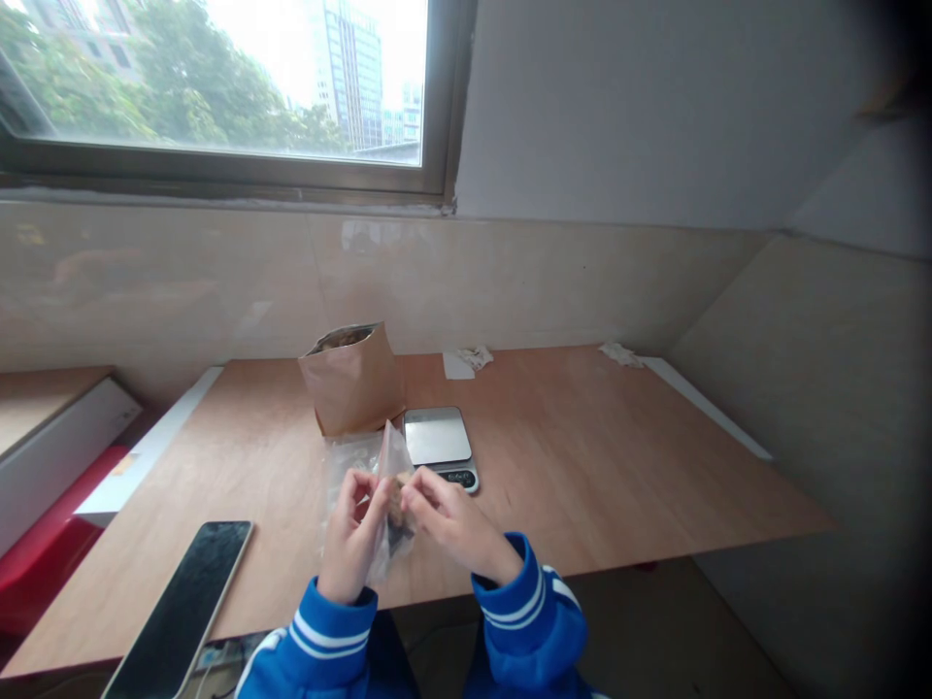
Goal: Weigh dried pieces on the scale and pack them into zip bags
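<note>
Between my two hands is a clear plastic zip bag (pixel 393 452) with some brownish contents low inside it; what they are I cannot make out. My left hand (pixel 353 529) pinches the bag's left side, fingers closed. On the other side, my right hand (pixel 455 519) has thumb and fingers pressed together at the bag's edge. Flat on the table under the left hand lie more clear plastic bags (pixel 349 458). Just behind the hands sits a kitchen scale (pixel 438 434) with a bare metal plate and a dark display, partly covered by my right fingers.
A brown paper bag (pixel 356 381) stands upright with its top open behind the plastic bags. A large phone or tablet (pixel 182 607) lies at the table's front left. Crumpled tissues (pixel 477 357) rest by the wall, with another tissue (pixel 620 354) farther right. The wooden table (pixel 582 456) meets a tiled wall.
</note>
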Motion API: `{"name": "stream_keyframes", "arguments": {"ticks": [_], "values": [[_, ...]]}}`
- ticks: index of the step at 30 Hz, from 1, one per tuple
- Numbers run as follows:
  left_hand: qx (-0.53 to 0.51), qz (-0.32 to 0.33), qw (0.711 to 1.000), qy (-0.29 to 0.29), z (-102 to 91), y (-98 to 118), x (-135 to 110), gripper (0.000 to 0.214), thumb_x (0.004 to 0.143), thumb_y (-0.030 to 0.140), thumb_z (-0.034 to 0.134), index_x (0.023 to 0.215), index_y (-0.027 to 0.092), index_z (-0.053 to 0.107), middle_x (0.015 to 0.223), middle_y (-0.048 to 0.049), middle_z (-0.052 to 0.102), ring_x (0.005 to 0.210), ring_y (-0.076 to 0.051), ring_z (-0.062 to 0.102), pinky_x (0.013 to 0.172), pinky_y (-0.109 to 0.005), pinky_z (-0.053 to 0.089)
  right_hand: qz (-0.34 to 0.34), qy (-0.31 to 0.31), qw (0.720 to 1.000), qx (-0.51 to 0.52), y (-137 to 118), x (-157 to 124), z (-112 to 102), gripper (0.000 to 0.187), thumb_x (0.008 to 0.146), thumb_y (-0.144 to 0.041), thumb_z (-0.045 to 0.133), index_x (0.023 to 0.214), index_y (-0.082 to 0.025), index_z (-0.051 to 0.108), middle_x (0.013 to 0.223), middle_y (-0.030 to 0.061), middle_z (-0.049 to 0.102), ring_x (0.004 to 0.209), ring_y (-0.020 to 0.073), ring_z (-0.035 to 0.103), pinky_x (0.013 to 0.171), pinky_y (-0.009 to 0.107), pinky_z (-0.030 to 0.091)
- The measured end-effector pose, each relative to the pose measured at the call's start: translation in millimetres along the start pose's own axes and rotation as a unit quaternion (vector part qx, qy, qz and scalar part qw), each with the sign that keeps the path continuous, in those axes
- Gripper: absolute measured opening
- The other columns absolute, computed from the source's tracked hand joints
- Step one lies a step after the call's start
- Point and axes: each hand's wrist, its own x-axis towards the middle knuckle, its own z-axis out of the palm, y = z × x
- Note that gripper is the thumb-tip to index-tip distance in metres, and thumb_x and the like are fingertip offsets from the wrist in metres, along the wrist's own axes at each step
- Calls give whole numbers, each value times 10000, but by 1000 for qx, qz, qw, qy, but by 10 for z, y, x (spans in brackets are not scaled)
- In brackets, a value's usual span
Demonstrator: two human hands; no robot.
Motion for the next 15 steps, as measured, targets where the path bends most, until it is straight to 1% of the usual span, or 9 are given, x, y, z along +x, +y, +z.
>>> {"name": "stream_keyframes", "arguments": {"ticks": [1,4,7,9,12,15], "values": [[-8,0,1000,-3,10,-14,-2,275,812,434,585,784,188,466,680,43,507,611,-87,524,582,-198,446,-1,-16,1000,-1,-9,6,59,346,918,-500,406,822,-191,528,670,-25,542,603,106,502,570,219,393],[-26,-21,999,-6,14,-18,-8,302,845,491,503,803,195,465,691,37,502,630,-99,533,581,-205,454,1,-7,1000,-21,-19,34,179,325,915,-478,425,788,-191,511,669,-29,540,589,96,486,556,208,364],[-23,-74,997,-16,3,36,-14,376,847,564,430,760,198,437,680,33,496,601,-109,541,529,-213,457,5,-3,999,-48,-8,58,204,291,908,-444,454,772,-193,508,642,-34,529,565,94,470,549,207,356],[-14,-87,996,-29,4,70,-17,383,832,576,445,754,201,431,657,43,488,555,-102,528,497,-211,449,0,1,998,-64,1,64,190,272,914,-415,450,768,-193,510,645,-31,533,571,98,476,552,209,360],[8,-65,997,-49,18,63,-18,339,828,536,490,785,203,447,597,65,459,490,-86,487,451,-191,418,-11,-1,997,-76,2,56,165,258,934,-381,408,805,-194,531,671,-18,556,600,111,507,566,215,374],[35,-32,998,-45,20,10,-12,309,846,494,495,777,196,453,540,77,433,449,-68,443,434,-171,385,-19,-14,997,-70,-15,41,150,248,951,-349,368,892,-200,558,741,0,605,671,129,563,616,226,406]]}}
